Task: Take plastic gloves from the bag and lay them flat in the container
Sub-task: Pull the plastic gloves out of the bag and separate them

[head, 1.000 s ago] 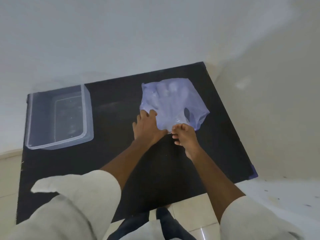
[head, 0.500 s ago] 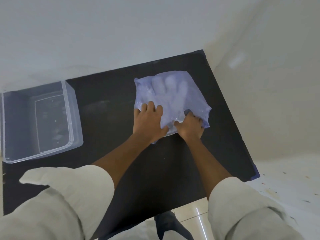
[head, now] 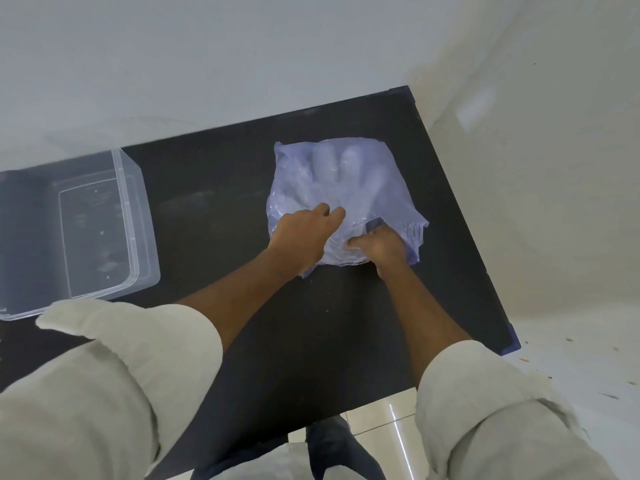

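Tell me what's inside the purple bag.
Through the thin purple bag, pale glove fingers show. How many gloves cannot be seen; both hands cover the bag's near edge.

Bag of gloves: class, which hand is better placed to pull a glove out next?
Probably the right hand: it grips the bag at its near opening, while the left hand lies on top, pinning it.

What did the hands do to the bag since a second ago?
Both hands closed in on the bag. The right hand, which only touched its near edge before, now bunches the plastic in a fist. The left hand slid from beside the bag onto it, fingers pressing down. The gloves stay inside the bag, and the container stays empty on the left of the table.
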